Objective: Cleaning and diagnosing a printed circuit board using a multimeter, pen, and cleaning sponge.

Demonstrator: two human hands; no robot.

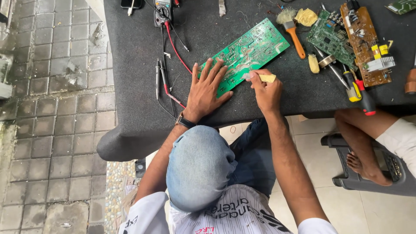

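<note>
A long green circuit board (253,47) lies solder side up on the dark felt-covered table (134,65). My left hand (207,88) presses flat on the board's near end, fingers spread, with a watch on the wrist. My right hand (265,90) pinches a small pale yellow block (265,78) and holds its tip against the board's near edge, just right of my left fingers.
A multimeter (164,11) sits at the back with red and black probes (161,80) left of the board. To the right lie an orange-handled brush (294,35), a yellow cloth (306,17), two more boards (363,41) and screwdrivers (360,93). Another person's leg (362,143) rests on a stool at right.
</note>
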